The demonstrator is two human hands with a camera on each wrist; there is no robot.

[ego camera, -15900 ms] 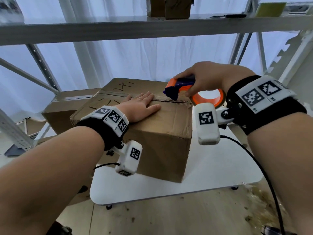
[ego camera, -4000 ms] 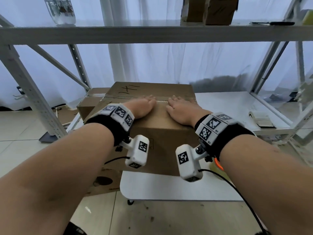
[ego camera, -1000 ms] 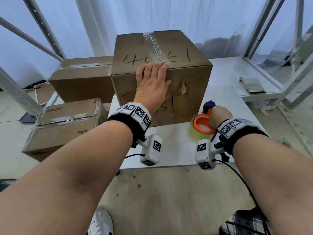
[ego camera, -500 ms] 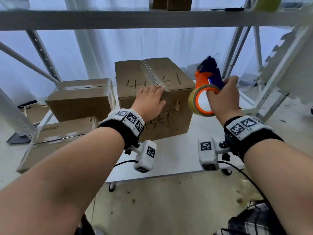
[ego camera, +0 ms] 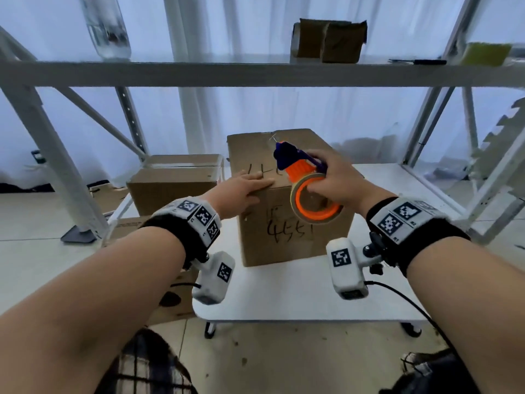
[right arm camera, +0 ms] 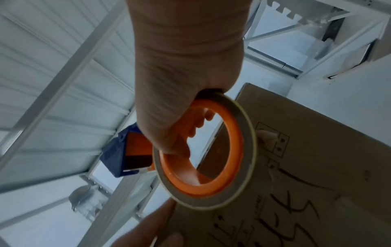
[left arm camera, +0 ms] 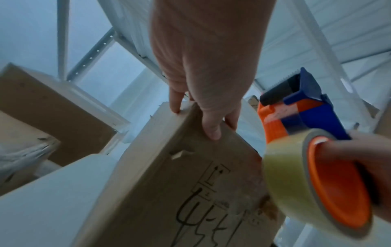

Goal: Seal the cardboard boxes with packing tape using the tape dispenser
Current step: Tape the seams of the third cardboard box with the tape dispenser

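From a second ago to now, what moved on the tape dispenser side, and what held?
The right hand had the tape dispenser low at the white table a second ago; it has lifted it and now holds it over the box's near top edge, cutter end pointing away over the top. The left hand stays flat on the box's near top edge. The box has not moved.

Storeroom: metal shelving [ego camera: 255, 73], stacked cartons [ego camera: 176, 180]
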